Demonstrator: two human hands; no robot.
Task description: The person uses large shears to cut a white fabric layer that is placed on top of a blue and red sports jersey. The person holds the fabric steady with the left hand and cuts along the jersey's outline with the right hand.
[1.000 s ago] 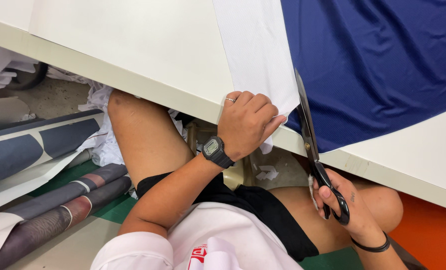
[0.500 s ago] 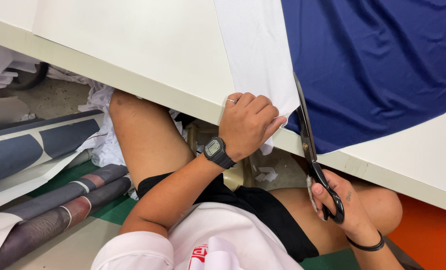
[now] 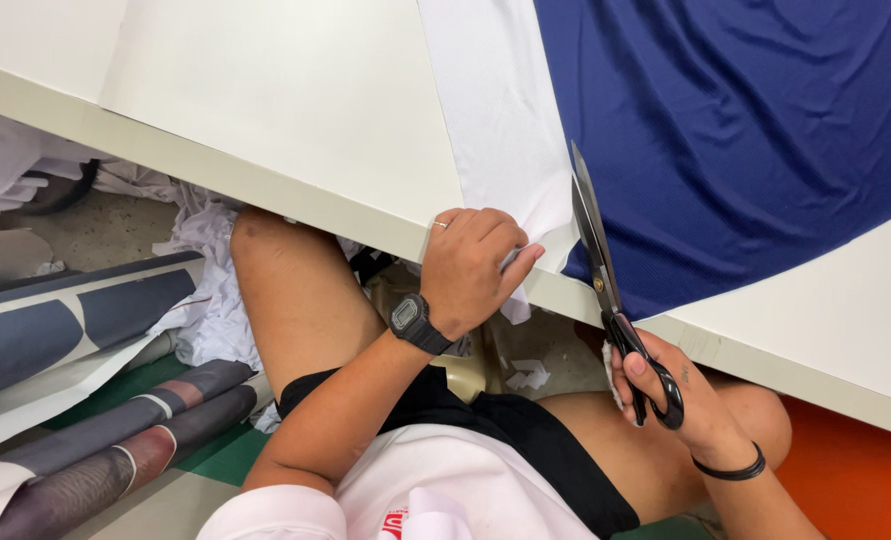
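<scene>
Nearest the viewer, the right hand (image 3: 691, 405) has its grip clenched through the black handles of long steel-bladed scissors (image 3: 606, 285). Left of that grip, the left hand (image 3: 471, 270) pinches the hanging edge of a white fabric strip (image 3: 496, 130) at the rim of the cream tabletop (image 3: 266, 100). Beyond the blades, which point away, a dark blue mesh fabric sheet (image 3: 746, 130) lies flat.
</scene>
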